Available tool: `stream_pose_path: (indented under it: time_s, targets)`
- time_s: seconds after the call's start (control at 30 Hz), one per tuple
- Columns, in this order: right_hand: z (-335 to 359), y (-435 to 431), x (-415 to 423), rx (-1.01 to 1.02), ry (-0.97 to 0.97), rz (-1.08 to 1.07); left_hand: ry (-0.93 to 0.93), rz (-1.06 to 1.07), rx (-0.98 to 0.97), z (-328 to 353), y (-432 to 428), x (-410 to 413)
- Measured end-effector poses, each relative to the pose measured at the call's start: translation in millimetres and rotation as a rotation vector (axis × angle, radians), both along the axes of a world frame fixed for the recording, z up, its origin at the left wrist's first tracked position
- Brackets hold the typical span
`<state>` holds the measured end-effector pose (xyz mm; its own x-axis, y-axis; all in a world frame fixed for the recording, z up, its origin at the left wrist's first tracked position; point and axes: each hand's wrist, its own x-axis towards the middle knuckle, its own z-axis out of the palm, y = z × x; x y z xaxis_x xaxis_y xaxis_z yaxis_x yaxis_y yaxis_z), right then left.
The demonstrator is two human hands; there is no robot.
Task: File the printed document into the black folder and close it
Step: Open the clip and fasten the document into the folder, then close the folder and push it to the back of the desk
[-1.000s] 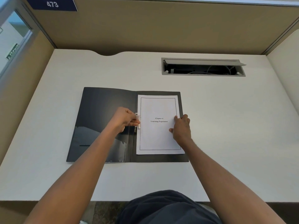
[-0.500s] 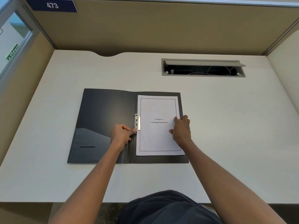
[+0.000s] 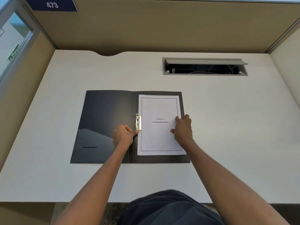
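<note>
The black folder [image 3: 103, 114] lies open and flat on the white desk. On its right half rests the printed document [image 3: 159, 137], titled "Chapter 6 Learning Experience". A metal clip [image 3: 138, 121] near the spine sits over the paper's left edge. My left hand [image 3: 123, 135] rests curled on the folder just left of the spine, with its thumb tip touching the lower end of the clip. My right hand [image 3: 183, 129] lies on the document's right edge, fingers pressing the sheet down.
A grey cable hatch [image 3: 204, 66] stands open in the desk at the back right. Beige partition walls [image 3: 162, 25] enclose the desk on three sides. A curved notch [image 3: 107, 53] cuts the desk's back edge. My dark-clothed lap [image 3: 168, 208] is at the front edge.
My left hand slid from over the clip down and toward me, uncovering it, and now touches the clip's lower end with the thumb. The clip lies flat on the paper. My right hand stayed put.
</note>
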<state>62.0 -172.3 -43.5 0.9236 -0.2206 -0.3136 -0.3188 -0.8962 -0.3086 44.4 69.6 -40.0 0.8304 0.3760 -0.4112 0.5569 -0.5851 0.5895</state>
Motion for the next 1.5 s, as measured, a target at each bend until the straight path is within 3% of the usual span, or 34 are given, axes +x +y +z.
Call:
stream_pose_path:
  time_s: [0.27, 0.57, 0.9, 1.03, 1.23, 1.37, 1.5]
  targets:
    - [0.0, -0.5, -0.8, 0.013, 0.001, -0.002, -0.001, -0.034, 0.043, -0.7, -2.4, -0.5]
    - [1.9, -1.5, -3.1, 0.039, 0.006, -0.007, 0.059, 0.037, -0.225, 1.5, 6.9, 6.9]
    - [5.1, -4.6, -10.0, 0.15, -0.027, -0.051, 0.057, -0.003, -0.246, 3.5, 9.6, 14.6]
    - [9.0, 1.9, -16.5, 0.092, -0.093, -0.049, -0.047, -0.003, -0.17, 9.2, 23.0, 24.2]
    - [9.2, 46.2, -35.7, 0.054, -0.188, 0.156, -0.245, 0.0, 0.139, 17.1, 74.8, 46.5]
    - [4.4, 65.0, -44.2, 0.036, -0.167, 0.274, -0.08, 0.061, 0.326, 15.0, 113.4, 59.1]
    - [-1.1, 64.0, -50.5, -0.01, -0.092, 0.302, 0.067, 0.141, 0.305, 10.8, 139.5, 59.1]
